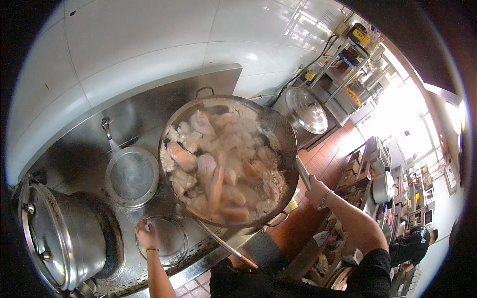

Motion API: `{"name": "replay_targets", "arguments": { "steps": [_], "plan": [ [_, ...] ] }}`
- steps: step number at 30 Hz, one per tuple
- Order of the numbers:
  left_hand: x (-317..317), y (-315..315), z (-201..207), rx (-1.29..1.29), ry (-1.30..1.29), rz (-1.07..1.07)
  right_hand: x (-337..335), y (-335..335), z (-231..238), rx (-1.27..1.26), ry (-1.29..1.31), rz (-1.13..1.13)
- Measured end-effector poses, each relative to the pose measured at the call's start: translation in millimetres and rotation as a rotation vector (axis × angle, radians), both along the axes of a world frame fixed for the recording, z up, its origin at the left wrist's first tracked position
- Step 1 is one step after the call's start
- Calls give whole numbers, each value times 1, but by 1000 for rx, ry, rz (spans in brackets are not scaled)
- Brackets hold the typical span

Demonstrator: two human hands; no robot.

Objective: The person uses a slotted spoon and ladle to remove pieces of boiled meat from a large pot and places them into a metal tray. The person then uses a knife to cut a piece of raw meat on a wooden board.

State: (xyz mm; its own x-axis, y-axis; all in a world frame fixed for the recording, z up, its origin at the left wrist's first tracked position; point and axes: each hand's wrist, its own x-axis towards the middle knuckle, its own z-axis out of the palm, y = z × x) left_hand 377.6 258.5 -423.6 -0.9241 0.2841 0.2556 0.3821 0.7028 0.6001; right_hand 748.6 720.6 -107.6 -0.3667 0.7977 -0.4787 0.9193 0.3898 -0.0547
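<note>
A large dark wok (293, 144) filled with steaming, cloudy broth and chunks of pale and pinkish meat (216, 188) sits in front of me. At its right rim my right hand (317, 192) is closed round a flat grey metal handle (303, 173); whatever is at its far end is hidden. My left hand (147, 235) is left of the wok, fingers loosely bent with the thumb apart, over the left edge of a round metal-rimmed pan (171, 243). Whether it touches that rim is unclear. A long tool handle with a wooden end (243, 259) slants down from the wok's near edge.
Water runs from a tap (106, 127) into a round metal basin (133, 198). A lidded steel stockpot (74, 233) stands at the left, and another lidded pot (305, 110) beyond the wok. Shelving (343, 74) lines the back right. A person in black (412, 246) stands at the far right.
</note>
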Motion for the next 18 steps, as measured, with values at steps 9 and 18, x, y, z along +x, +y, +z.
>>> {"name": "replay_targets", "arguments": {
  "steps": [9,18],
  "plan": [
    [98,-59,0,-78,-113,104,3,15,9,-366,126,-133],
    [146,-100,19,-84,-185,207,3,58,59,-156,29,124]
  ]
}}
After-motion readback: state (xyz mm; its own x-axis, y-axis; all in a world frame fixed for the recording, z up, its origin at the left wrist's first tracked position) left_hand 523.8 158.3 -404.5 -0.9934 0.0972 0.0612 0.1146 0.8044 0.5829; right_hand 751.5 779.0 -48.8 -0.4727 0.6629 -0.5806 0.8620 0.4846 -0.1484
